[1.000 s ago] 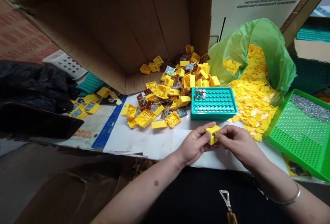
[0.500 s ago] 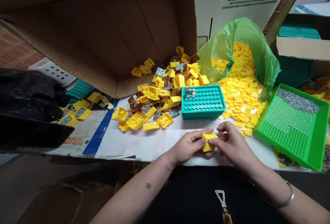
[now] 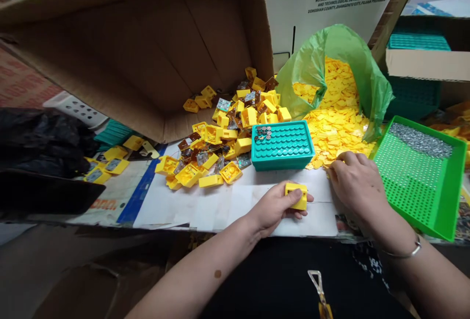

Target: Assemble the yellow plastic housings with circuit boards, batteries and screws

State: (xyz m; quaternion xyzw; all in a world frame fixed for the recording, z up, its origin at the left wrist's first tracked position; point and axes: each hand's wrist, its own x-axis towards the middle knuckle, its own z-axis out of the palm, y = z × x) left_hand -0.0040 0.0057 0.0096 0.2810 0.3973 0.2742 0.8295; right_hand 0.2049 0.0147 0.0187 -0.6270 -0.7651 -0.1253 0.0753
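A small yellow plastic case point(image 3: 301, 202) is gripped in my left hand point(image 3: 274, 206), thumb across its upper face, where a dark opening shows. My right hand point(image 3: 356, 179) is at the near edge of the heap of flat yellow plastic pieces point(image 3: 334, 128), fingers curled down; whatever its fingertips hold is hidden. Behind my left hand stands a teal tray point(image 3: 282, 162) with several small round metal parts point(image 3: 263, 132) in its back left corner. Left of it lies a pile of yellow cases point(image 3: 213, 134), some with circuit boards and wires showing.
A green bag point(image 3: 370, 79) spills the flat pieces onto the table. At right, a bright green perforated tray point(image 3: 422, 186) holds many silvery metal bits point(image 3: 422, 141). An open cardboard box point(image 3: 147, 54) leans behind the pile. A dark flat object point(image 3: 47, 191) juts in at left.
My right hand has left the yellow case and moved right to the flat yellow pieces. The case has turned in my left hand, now showing an opening.
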